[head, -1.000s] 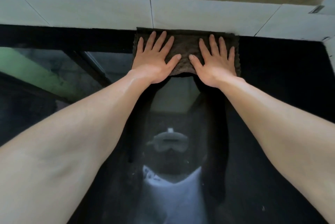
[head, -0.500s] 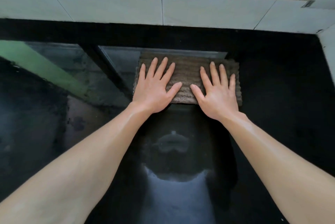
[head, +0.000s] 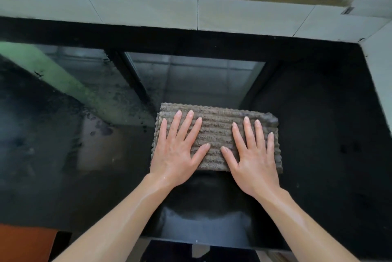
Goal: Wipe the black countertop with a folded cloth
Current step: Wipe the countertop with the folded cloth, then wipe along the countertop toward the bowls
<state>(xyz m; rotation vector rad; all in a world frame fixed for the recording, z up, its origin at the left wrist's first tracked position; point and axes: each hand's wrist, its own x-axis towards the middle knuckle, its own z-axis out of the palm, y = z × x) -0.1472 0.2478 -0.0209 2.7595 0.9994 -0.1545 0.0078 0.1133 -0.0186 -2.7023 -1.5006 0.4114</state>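
Compared with the earlier frames, the folded cloth [head: 216,134] and both hands are lying farther from the tiled wall [head: 148,11], having travelled from the 12 o'clock edge of the black counter [head: 318,145] toward 6 o'clock. At 7 o'clock in the view, an orange surface [head: 25,240] is showing beyond the counter's near edge. At 10 o'clock, a green band [head: 53,75] is reflecting in the glossy top. The left hand [head: 176,155] is pressing flat on the left half of the cloth, its fingers [head: 185,126] straight, spread and pointing toward 12 o'clock, grasping nothing. The ribbed grey-brown cloth is lying flat near the middle of the counter, its long side running from 9 to 3 o'clock. The right hand [head: 254,162] is pressing flat on the right half, its fingers [head: 248,132] likewise extended and released, the thumb angling toward 10 o'clock, near the left thumb but apart from it. Toward 3 o'clock, bare counter is stretching to a pale side wall [head: 381,92].
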